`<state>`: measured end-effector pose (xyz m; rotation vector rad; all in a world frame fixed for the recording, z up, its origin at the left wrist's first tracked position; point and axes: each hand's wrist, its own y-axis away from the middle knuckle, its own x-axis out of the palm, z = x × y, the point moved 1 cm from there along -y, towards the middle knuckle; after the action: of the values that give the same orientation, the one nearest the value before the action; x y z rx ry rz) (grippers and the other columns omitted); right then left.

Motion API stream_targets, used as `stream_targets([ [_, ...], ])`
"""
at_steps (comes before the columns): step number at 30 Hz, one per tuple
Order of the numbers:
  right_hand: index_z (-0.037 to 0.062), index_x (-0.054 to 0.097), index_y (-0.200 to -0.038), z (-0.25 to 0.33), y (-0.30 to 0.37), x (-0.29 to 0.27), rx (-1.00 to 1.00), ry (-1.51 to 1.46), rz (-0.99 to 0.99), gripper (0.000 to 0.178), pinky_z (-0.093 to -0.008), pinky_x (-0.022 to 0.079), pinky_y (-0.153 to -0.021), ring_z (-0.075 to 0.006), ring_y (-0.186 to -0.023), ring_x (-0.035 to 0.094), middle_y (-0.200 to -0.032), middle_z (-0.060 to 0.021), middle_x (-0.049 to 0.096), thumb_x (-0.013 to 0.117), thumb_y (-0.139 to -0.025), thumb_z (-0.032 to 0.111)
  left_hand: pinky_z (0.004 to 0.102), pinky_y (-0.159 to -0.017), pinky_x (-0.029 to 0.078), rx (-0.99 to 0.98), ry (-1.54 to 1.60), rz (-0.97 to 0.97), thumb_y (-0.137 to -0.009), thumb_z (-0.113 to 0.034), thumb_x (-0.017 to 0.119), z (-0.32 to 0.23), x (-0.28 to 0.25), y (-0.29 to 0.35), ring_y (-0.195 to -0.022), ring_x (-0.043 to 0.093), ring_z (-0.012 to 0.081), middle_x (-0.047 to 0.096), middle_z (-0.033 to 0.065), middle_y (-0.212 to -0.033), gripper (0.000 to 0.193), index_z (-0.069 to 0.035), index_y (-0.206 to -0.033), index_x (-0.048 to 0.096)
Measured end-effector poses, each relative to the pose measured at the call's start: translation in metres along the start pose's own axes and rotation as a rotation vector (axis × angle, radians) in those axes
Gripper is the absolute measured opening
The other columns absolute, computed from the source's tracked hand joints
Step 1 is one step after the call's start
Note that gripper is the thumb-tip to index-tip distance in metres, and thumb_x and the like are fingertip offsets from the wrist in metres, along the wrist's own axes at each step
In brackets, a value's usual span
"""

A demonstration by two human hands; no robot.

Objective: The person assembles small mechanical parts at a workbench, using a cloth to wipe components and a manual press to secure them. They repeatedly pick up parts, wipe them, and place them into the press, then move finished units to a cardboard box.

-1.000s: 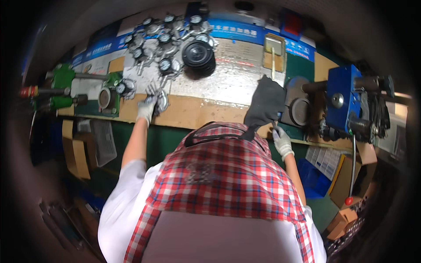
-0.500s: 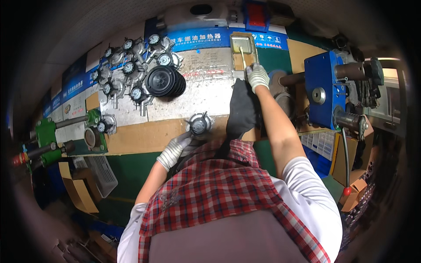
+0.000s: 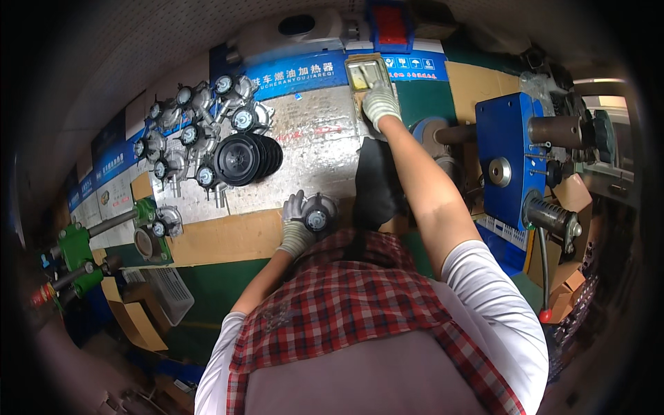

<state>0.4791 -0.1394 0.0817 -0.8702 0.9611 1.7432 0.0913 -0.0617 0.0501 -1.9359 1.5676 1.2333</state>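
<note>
My right hand (image 3: 380, 104), in a whitish knit glove, is closed on a thin pale stick (image 3: 377, 84). The stick is mostly hidden by the hand, and its far end reaches into a small shallow tray (image 3: 348, 75) with something yellowish in it. Near the front edge of the bench, my left hand (image 3: 295, 225), gloved too, lies against the left side of a round metal housing (image 3: 331, 205) with a black centre. Its fingers are stretched out beside the housing; the thumb is hidden.
Several similar metal housings (image 3: 190, 135) stand grouped at the left, beside a black ribbed cylinder (image 3: 238, 159). A black cloth (image 3: 378, 183) lies under my right forearm. A blue press (image 3: 508, 162) stands right, a green clamp fixture (image 3: 76, 242) left, and a red-and-blue bin (image 3: 391, 28) at the back.
My right hand has moved forward, closer to the tray, with the stick. My left hand has shifted from the housing's lower left up along its left side, fingers now extended.
</note>
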Motion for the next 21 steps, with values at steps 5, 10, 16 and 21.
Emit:
stream_targets([
  [5, 0.0013, 0.063, -0.125, 0.011, -0.028, 0.003, 0.039, 0.098, 0.220, 0.039, -0.0481, 0.051, -0.097, -0.0423, -0.116, 0.062, -0.126, -0.0262, 0.063, 0.054, -0.093, 0.021, 0.0498, -0.108, 0.035, 0.111, -0.037, -0.041, -0.055, -0.047, 0.089, -0.004, -0.006, -0.015, -0.126, 0.041, 0.0416, 0.046, 0.0190, -0.139, 0.100, -0.007, -0.137, 0.048],
  [10, 0.0020, 0.067, -0.124, 0.015, -0.034, 0.008, 0.003, 0.189, 0.307, 0.037, -0.0476, 0.050, -0.099, -0.0405, -0.122, 0.060, -0.131, -0.0245, 0.061, 0.051, -0.095, 0.019, 0.0531, -0.112, 0.028, 0.186, -0.086, -0.093, -0.060, -0.051, 0.085, 0.004, 0.001, -0.015, -0.133, 0.038, 0.0397, 0.047, 0.0156, -0.140, 0.080, -0.012, -0.126, 0.061],
  [16, 0.0027, 0.063, -0.128, 0.000, -0.031, -0.012, -0.066, 0.189, 0.253, 0.044, -0.0457, 0.048, -0.100, -0.0402, -0.117, 0.062, -0.125, -0.0247, 0.064, 0.052, -0.096, 0.031, 0.0544, -0.117, 0.021, 0.188, -0.131, -0.211, -0.066, -0.047, 0.081, -0.009, -0.010, -0.038, -0.134, 0.037, 0.0387, 0.048, 0.0132, -0.135, 0.068, -0.013, -0.121, 0.062],
  [21, 0.0047, 0.060, -0.125, -0.011, 0.052, -0.068, -0.127, -0.265, -0.126, 0.039, -0.0407, 0.052, -0.082, -0.0332, -0.091, 0.068, -0.101, -0.0191, 0.071, 0.051, -0.101, 0.035, 0.0449, -0.087, 0.044, -0.130, 0.043, 0.366, -0.080, -0.048, 0.073, -0.080, -0.105, -0.071, -0.099, 0.057, 0.0302, 0.063, 0.0189, -0.104, 0.056, -0.001, -0.109, 0.065],
])
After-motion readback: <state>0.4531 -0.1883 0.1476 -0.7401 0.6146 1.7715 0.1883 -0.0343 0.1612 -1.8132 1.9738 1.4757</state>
